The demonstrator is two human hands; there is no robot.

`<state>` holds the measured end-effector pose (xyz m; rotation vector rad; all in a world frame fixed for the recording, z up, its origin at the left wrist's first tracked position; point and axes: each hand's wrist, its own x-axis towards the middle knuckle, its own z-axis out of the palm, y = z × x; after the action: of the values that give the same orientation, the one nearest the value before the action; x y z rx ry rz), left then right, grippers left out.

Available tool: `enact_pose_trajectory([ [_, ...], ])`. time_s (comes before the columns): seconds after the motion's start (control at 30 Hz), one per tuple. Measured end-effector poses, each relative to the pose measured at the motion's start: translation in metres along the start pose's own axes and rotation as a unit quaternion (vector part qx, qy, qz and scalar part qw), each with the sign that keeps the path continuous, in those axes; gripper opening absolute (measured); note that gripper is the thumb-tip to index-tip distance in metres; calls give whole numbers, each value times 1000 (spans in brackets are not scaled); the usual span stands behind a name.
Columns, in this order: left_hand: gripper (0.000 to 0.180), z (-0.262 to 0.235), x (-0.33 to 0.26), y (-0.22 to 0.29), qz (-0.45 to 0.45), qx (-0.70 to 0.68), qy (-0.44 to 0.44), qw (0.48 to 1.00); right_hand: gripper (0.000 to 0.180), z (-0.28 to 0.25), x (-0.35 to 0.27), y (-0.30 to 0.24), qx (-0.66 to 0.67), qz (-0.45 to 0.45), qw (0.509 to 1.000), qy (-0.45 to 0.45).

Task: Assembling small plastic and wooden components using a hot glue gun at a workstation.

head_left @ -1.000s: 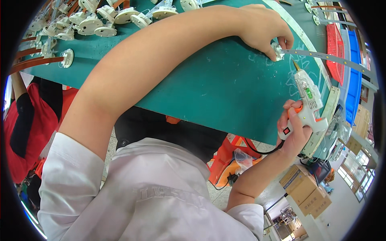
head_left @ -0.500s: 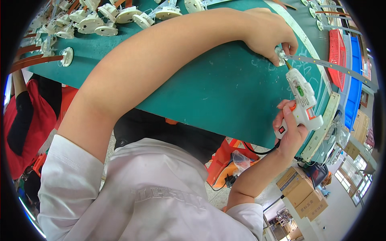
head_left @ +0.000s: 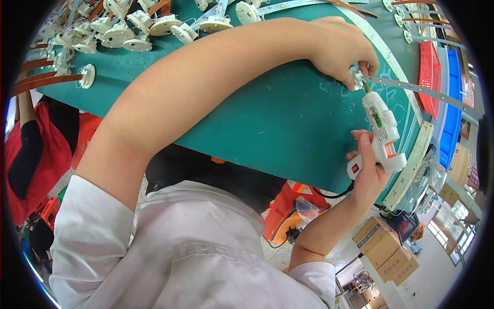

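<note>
Right hand (head_left: 371, 180) grips glue gun (head_left: 380, 118); nozzle (head_left: 367, 88) has closed in beside the white disc base (head_left: 357, 80) pinched by left hand (head_left: 342, 49), within gluing reach.

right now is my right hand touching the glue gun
Touching: the head view shows the right hand wrapped around the handle of the white glue gun, with no gap between them.

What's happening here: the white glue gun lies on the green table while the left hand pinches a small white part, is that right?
Not quite: the white glue gun isn't lying on the green table; the head view shows the right hand holding it. The left hand does pinch a small white part.
</note>
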<state>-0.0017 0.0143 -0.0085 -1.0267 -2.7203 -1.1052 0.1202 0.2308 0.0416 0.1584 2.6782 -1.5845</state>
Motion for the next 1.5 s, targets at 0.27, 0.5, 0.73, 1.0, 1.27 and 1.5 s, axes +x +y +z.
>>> enact_pose_trajectory([
  [0.27,42,0,0,0,5,5,3,1000,18,-2,3,12,-39,-73,996,28],
  [0.5,41,1,0,-1,6,5,6,1000,16,1,2,8,-43,-23,998,38],
  [0.73,42,0,0,1,1,8,2,1000,14,-3,2,11,-41,-11,999,22],
  [1.0,42,0,-1,1,0,8,1,1000,17,-7,0,21,18,-34,999,16],
  [1.27,41,1,0,-1,9,10,4,1000,19,-11,2,25,22,-25,999,15],
  [1.5,42,1,1,-1,6,13,4,1000,20,-12,3,25,15,-10,1000,3],
])
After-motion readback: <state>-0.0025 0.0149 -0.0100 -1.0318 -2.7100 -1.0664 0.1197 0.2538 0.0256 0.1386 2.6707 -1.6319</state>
